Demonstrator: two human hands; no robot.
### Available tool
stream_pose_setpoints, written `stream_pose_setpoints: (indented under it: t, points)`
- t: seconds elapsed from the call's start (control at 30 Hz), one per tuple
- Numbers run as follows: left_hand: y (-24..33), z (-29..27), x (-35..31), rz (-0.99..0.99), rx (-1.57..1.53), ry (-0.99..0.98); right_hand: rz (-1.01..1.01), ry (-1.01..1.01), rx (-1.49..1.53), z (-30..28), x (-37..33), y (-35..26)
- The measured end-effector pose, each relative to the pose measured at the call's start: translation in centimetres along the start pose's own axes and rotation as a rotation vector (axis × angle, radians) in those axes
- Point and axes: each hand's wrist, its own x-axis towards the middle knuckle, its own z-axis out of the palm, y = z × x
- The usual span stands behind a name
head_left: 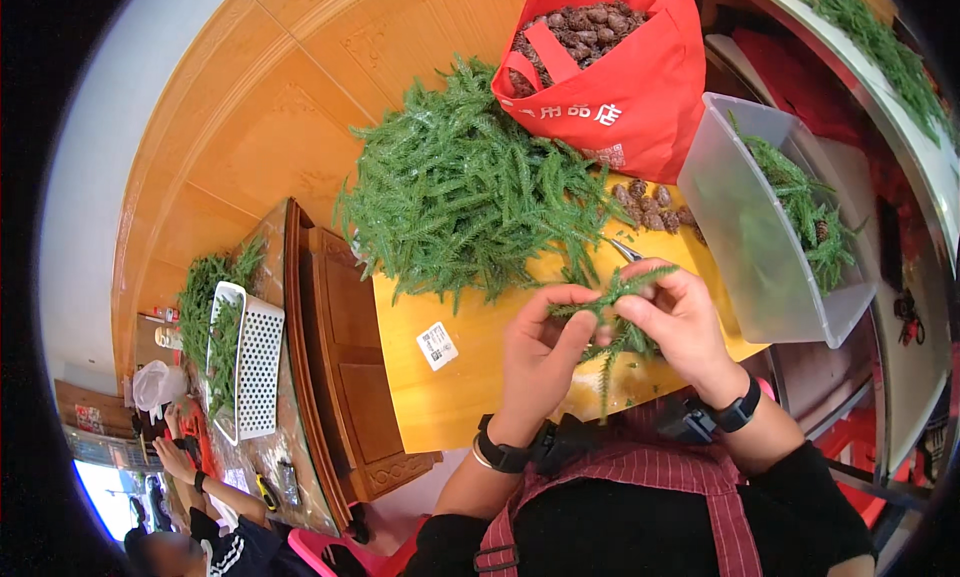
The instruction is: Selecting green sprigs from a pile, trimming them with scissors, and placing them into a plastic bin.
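Note:
Both of my hands meet over the near part of a yellow table (430, 397), closed on one green artificial pine sprig (625, 339). My left hand (548, 352) pinches the sprig from the left, thumb and fingers together. From the right, my right hand (680, 322) grips it with thumb and forefinger near its top. Several needled tips stick out between and below the fingers. Just beyond my right hand lies a metal-tipped tool (625, 250), mostly hidden. A big heap of green pine sprigs (470, 187) covers the table's far left part.
Behind the heap stands a red bag (640, 97) full of pine cones (585, 37); loose pine cones (650, 205) lie before it. A translucent bin (740, 227) with greenery is tilted at the right. Leftward, a white basket (262, 362) sits on another table, near a co-worker (225, 507).

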Motion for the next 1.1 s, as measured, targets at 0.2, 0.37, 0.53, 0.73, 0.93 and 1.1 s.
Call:
stream_pose_setpoints:
  t: [0.2, 0.37, 0.53, 0.73, 0.93, 1.1]
  points:
    - [0.0, -2.2, 0.9, 0.002, -0.077, -0.165, -0.038, -0.032, 0.116, -1.1, 0.8, 1.1]
    - [0.6, -1.9, 1.8, 0.121, 0.101, -0.235, 0.216, -0.238, 0.256, -0.7, 1.0, 0.4]
    - [0.8, -1.7, 1.8, 0.156, 0.181, -0.453, -0.12, -0.356, -0.349, -1.4, -0.2, 2.5]
    - [-0.1, -2.7, 0.9, 0.221, 0.049, -0.32, 0.071, -0.219, -0.518, -2.4, 0.9, 1.5]
    - [1.3, -3.0, 0.3, 0.256, 0.224, -0.031, -0.225, 0.134, -1.52, -6.5, 0.3, 3.5]
    - [1.4, -3.4, 0.1, 0.19, 0.144, 0.021, -0.144, 0.113, -1.634, -7.3, 0.8, 3.9]
